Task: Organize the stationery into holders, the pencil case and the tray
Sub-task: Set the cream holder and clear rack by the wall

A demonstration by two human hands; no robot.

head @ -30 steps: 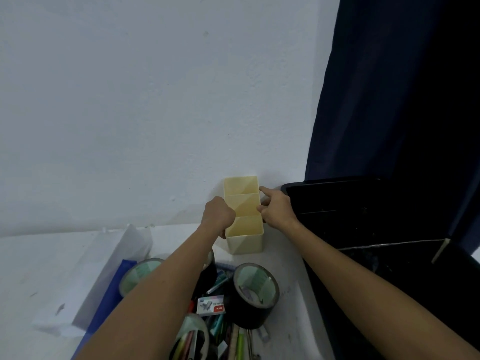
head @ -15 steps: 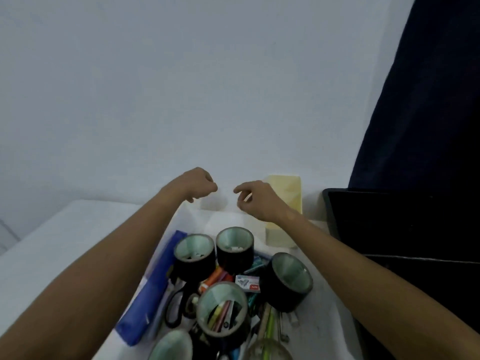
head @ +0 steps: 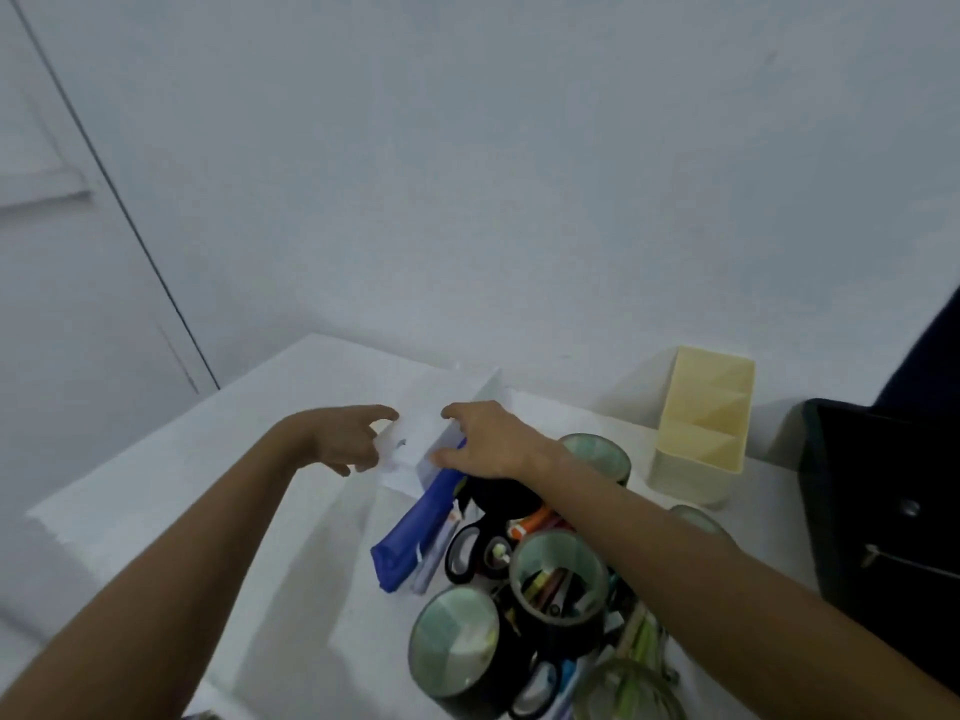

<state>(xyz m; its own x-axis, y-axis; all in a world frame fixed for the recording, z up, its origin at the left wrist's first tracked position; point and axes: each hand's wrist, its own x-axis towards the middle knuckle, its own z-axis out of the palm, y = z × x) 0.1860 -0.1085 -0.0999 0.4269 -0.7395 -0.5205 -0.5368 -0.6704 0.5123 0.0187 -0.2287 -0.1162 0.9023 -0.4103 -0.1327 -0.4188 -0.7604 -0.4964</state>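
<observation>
The white translucent plastic tray (head: 415,433), a shallow thin-walled box, lies at the far side of the white table (head: 171,459), just behind a heap of stationery and left of the cream three-compartment plastic holder (head: 701,423). The left hand (head: 345,439) reaches its left edge with the forefinger stretched out and the other fingers loosely bent, touching or nearly touching the wall; its grip looks wide and holds nothing. The right hand (head: 491,439) rests on the tray's right wall, fingers spread fairly straight, over the end of the long blue fabric pencil case (head: 415,527) that leans against it. The tray looks light and stiff enough to slide, yet its thin walls may flex and its smooth plastic may slip, so a hold on both long walls near the middle would suit. The black tape rolls (head: 558,579) crowding its near side could tip if it is dragged.
</observation>
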